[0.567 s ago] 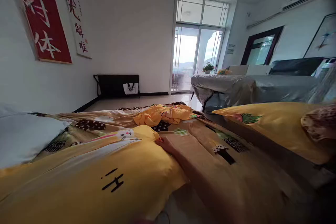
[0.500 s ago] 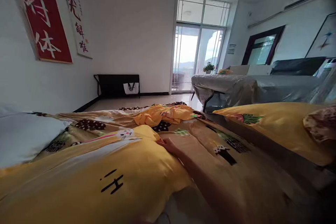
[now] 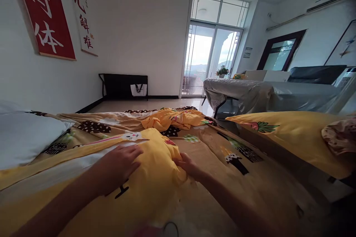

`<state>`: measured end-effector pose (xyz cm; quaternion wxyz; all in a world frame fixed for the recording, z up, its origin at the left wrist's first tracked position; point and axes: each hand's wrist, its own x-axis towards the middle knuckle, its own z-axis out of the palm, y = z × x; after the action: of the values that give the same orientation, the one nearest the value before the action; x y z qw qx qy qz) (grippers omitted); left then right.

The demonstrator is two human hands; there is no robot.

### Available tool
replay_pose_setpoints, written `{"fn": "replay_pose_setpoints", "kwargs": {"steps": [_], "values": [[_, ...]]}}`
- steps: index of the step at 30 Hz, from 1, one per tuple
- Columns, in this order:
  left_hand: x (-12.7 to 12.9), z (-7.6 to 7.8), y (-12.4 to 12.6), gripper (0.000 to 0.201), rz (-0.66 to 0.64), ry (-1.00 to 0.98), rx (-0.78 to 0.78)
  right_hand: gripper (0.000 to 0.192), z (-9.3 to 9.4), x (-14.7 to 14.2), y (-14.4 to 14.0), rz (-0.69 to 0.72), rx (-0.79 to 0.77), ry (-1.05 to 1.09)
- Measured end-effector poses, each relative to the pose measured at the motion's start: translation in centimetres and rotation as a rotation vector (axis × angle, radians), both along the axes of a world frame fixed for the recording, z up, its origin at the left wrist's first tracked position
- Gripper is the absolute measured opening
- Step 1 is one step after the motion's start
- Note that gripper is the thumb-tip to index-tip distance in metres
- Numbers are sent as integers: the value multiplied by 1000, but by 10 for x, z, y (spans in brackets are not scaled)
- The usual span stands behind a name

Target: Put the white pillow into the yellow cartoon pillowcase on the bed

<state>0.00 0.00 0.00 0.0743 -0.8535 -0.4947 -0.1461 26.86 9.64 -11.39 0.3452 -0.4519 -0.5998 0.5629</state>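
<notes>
A yellow pillowcase with a printed rabbit face and black lettering lies before me on a patterned brown blanket. White filling, apparently a pillow, shows through its long opening on the left side. My left hand rests on top of the pillowcase, fingers stretched out beside the opening and partly covering the lettering. At the right edge my right hand pinches the yellow cloth near the far corner; its fingertips are partly hidden in the folds.
A white pillow lies at the left. Crumpled yellow cloth sits at the far end of the blanket. Another yellow pillow is at the right. Beyond stand a plastic-covered table and a white bag by the wall.
My left hand has come into view and onto the pillowcase. My right hand has moved slightly nearer along the right edge, and the cloth there is more bunched.
</notes>
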Motion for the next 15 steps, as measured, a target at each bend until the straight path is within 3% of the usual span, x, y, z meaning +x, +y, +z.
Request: {"fn": "replay_pose_setpoints", "kwargs": {"steps": [3,7,10,13,15], "values": [[23,-7,32,50,-24,39,-103,63,1,17,1,-37,17,23],[26,-53,55,57,-46,51,-193,65,-20,48,-5,-138,-132,20],[20,-82,50,56,-50,37,-146,60,-35,58,-17,-33,-339,7],[22,-87,42,56,-75,47,-121,60,-37,60,-25,122,-351,41],[23,-84,41,55,-77,48,-127,65,-33,61,-26,57,-299,3]]}}
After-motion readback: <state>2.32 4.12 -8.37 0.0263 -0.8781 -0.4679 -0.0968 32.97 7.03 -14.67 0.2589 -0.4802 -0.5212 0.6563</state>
